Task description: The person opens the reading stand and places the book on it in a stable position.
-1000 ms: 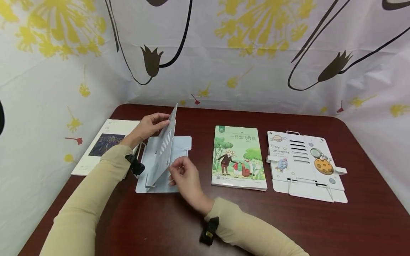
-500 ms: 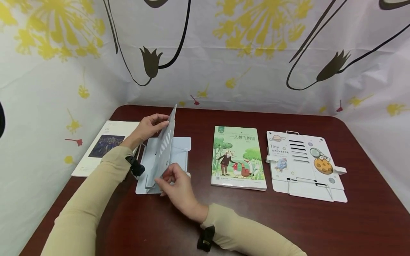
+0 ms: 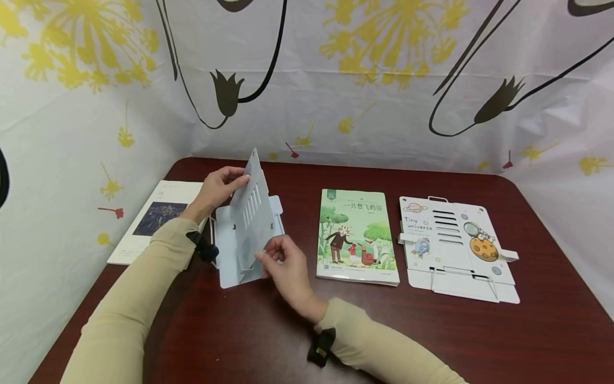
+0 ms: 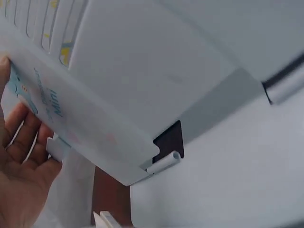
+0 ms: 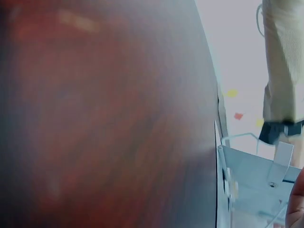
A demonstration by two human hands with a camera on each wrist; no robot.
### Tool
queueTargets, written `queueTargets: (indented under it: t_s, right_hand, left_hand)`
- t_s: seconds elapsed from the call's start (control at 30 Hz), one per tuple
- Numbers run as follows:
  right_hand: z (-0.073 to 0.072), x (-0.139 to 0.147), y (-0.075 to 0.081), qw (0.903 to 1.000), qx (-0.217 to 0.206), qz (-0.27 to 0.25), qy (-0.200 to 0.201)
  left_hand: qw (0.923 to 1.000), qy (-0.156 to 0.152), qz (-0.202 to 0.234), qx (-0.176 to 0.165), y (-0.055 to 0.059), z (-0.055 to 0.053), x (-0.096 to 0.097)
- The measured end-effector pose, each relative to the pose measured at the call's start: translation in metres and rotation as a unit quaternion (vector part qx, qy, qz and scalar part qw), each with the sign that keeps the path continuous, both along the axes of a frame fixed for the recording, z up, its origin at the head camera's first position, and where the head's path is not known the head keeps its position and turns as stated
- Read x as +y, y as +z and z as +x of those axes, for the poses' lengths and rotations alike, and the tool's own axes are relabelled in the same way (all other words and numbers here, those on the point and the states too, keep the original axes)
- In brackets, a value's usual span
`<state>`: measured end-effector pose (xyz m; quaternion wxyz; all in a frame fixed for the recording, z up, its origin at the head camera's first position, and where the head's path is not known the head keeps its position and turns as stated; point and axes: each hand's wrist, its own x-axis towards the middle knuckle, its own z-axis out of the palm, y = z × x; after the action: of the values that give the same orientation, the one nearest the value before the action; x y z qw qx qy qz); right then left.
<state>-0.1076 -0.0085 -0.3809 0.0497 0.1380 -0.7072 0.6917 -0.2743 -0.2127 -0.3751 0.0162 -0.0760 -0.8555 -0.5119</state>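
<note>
A pale blue metal book stand (image 3: 251, 221) is on the table's left side, its slotted panel raised from the base plate (image 3: 228, 250). At the panel's upper left edge, my left hand (image 3: 218, 189) grips it with the thumb on one face. In the left wrist view, this hand (image 4: 23, 175) is beside a printed face of the panel (image 4: 80, 109) marked "Mini". My right hand (image 3: 288, 269) has thumb and forefinger together at the panel's lower right edge and pinches there; the exact part is hidden. Only some fingers (image 5: 297, 202) show in the right wrist view.
A white book (image 3: 144, 234) with a dark picture lies left of the stand, partly under the left forearm. To the right are a green picture book (image 3: 357, 234) and a folded white book stand (image 3: 458, 250) with space drawings. Patterned cloth (image 3: 307, 80) hangs behind the table.
The blue stand has turned on the table, so its slotted face shows more broadly. My right hand has shifted right and slightly up; the left keeps its hold on the panel.
</note>
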Motion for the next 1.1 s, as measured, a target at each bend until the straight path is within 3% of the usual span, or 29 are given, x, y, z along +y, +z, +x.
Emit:
queueTargets:
  t_s: [0.13,0.33,0.63,0.83,1.1]
  right_hand:
    - [-0.014,0.008,-0.007,0.9996,-0.002,-0.008,-0.027]
    - [-0.048,0.02,-0.026,0.9976,-0.01,-0.03,-0.062]
    - [-0.092,0.045,-0.021,0.9927,-0.025,0.013,-0.118]
    - [-0.11,0.052,-0.016,0.9894,-0.011,0.051,-0.136]
    - [-0.12,0.05,-0.01,0.9875,-0.022,0.08,-0.134]
  left_hand:
    - [0.9993,0.027,-0.015,0.019,0.0,0.0,-0.005]
    - [0.9963,0.071,-0.04,0.029,0.004,0.006,-0.014]
    - [0.9894,0.128,-0.061,0.031,0.003,0.017,-0.027]
    - [0.9902,0.139,-0.014,0.007,-0.001,0.034,-0.039]
    - [0.9896,0.129,0.062,-0.004,-0.006,0.052,-0.051]
